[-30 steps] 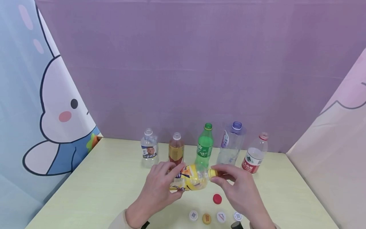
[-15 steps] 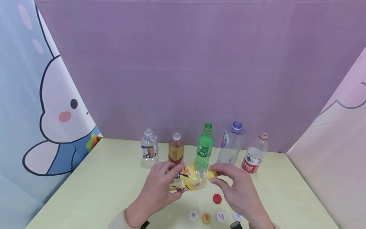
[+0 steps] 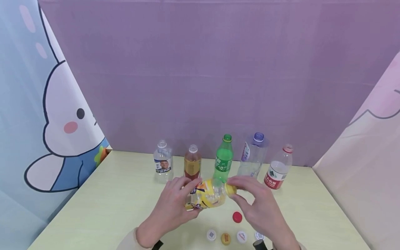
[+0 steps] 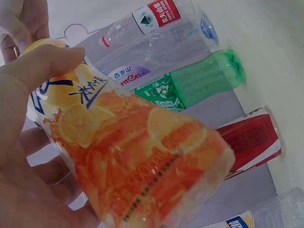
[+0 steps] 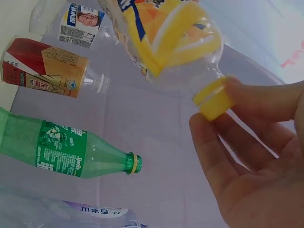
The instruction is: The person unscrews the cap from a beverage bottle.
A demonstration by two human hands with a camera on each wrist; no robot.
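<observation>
My left hand (image 3: 173, 203) grips a clear plastic drink bottle (image 3: 207, 194) with an orange and yellow label, tipped on its side above the table with its neck pointing right. The left wrist view shows the thumb across the label and the fingers curled behind the bottle (image 4: 128, 147). At the neck, a yellow bottle cap (image 5: 216, 99) sits between the thumb and fingertips of my right hand (image 3: 262, 206), which pinches it. Below the bottle, a loose red cap (image 3: 237, 217) lies on the table.
Behind stand uncapped bottles: a clear one (image 3: 163, 165), an amber-looking one (image 3: 192, 161), a green one (image 3: 223, 159), a tall clear one (image 3: 251, 161) and a red-labelled one (image 3: 278, 172). White caps (image 3: 211, 235) and an orange-yellow cap (image 3: 226, 239) lie near the front.
The right hand, pinching the cap, has shifted slightly left and its fingers have turned a little on the cap. The bottle stays in the left hand, nearly still.
</observation>
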